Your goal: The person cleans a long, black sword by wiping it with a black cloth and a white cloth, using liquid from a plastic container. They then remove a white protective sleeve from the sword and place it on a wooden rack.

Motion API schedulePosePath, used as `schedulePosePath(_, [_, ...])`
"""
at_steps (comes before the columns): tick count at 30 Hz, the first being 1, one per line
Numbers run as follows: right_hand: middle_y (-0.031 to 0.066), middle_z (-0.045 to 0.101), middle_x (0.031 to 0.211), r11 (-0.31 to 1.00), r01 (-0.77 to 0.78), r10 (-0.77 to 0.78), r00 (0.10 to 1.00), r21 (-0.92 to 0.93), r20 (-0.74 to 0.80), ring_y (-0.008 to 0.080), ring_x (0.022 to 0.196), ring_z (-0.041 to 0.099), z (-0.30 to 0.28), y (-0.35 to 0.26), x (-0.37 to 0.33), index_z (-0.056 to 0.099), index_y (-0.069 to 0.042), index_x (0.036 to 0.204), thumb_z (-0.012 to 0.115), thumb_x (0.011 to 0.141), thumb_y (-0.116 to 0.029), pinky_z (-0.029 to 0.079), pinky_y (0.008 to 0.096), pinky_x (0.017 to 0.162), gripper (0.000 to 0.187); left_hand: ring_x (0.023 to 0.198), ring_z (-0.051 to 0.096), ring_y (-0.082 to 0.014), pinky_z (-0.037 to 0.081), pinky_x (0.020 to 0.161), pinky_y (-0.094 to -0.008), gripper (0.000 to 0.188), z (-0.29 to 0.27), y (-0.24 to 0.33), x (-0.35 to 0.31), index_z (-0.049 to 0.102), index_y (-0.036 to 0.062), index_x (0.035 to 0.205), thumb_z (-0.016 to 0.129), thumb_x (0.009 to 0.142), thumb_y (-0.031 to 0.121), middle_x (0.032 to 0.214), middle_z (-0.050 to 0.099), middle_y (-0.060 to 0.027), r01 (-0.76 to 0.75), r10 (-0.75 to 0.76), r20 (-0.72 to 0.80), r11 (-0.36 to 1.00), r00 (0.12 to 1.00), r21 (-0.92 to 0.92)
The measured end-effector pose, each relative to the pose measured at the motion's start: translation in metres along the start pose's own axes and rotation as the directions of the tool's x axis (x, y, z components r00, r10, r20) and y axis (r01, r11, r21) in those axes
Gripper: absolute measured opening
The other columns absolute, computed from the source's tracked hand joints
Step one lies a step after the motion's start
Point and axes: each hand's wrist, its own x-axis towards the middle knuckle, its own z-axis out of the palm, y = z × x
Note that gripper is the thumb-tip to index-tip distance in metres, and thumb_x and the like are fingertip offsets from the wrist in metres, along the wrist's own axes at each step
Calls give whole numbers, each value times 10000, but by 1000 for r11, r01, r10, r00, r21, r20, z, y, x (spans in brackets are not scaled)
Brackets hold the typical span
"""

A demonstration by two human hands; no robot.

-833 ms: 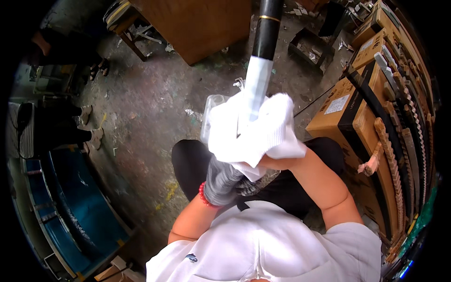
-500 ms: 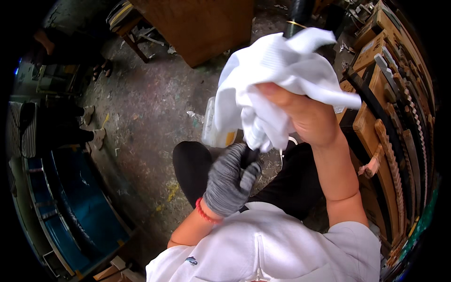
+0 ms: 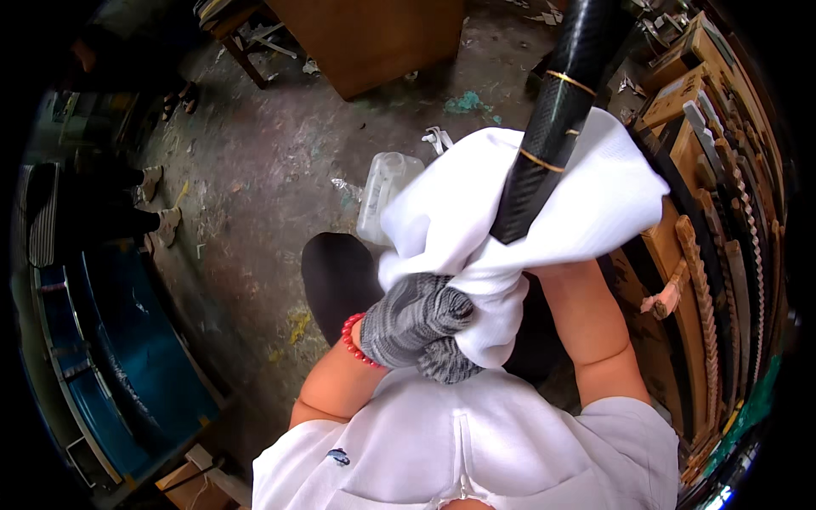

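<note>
Box of clear plastic [image 3: 384, 200] on the floor, just left of the cloth. Left hand [image 3: 416, 319] in gray knit glove, grip curled tight, pinching the bunched lower part of the white cloth [image 3: 472, 204]. Black rod [image 3: 548, 136] tilts up and rightward, lower part sunk in the cloth folds. Right hand [image 3: 557, 272] mostly hidden under the cloth, can't tell its grip. Best handling, my judgement: left holds firm, right keeps cloth snug all round, even pressure, loose flaps gathered in, rod clear of the cartons [image 3: 680, 95]
</note>
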Motion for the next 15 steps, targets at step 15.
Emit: schedulePosePath(15, [10,576,723,994,4,-55,886,-111,-461,101,613,534,41,-6,15,560,-70,795,667,792,-369,429,281,565,317,758,643,-213,500,698,-303,431,3,-4,-18,568,27,1027,753,684,210,843,654,-107,-38,408,-196,499,892,866])
